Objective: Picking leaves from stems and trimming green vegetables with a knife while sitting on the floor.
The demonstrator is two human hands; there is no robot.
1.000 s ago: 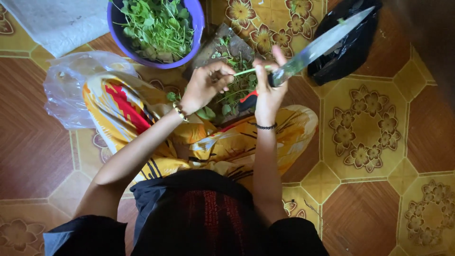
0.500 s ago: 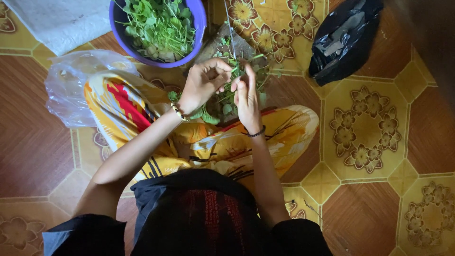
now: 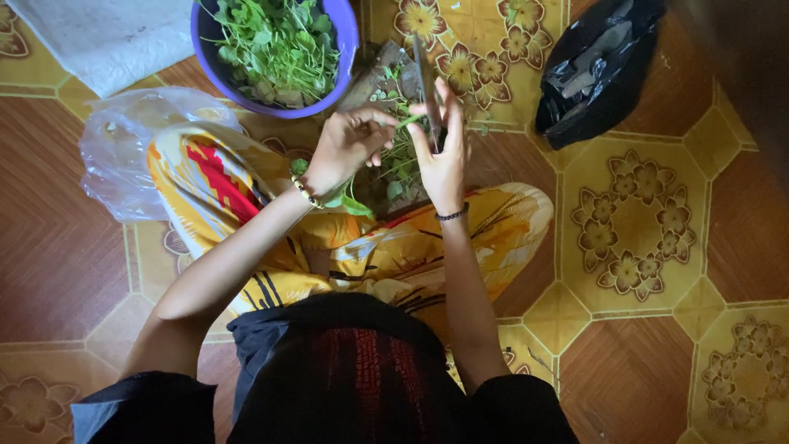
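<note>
Since a second ago, when its blade slanted up toward the black bag, the knife [image 3: 426, 86] has swung round so that its long axis now runs almost straight away from the person, tip pointing to the top of the view beside the bowl. The right hand [image 3: 442, 160] is closed round the knife's handle, palm side up, with one dark band on the wrist. The left hand [image 3: 345, 148], wearing one beaded bracelet, pinches a thin green stem [image 3: 408, 122] whose free end touches the blade; its grip is narrow, fingertips together.

One purple bowl [image 3: 345, 49] sits on the floor just beyond the left hand, filled with leafy green herbs [image 3: 275, 45]. One wooden chopping block [image 3: 374, 82] lies under both hands, strewn with more stems and leaves. One clear plastic bag [image 3: 123, 140] lies crumpled at the person's left knee; its contents cannot be made out. One black plastic bag [image 3: 596, 74] lies well apart to the right.
</note>
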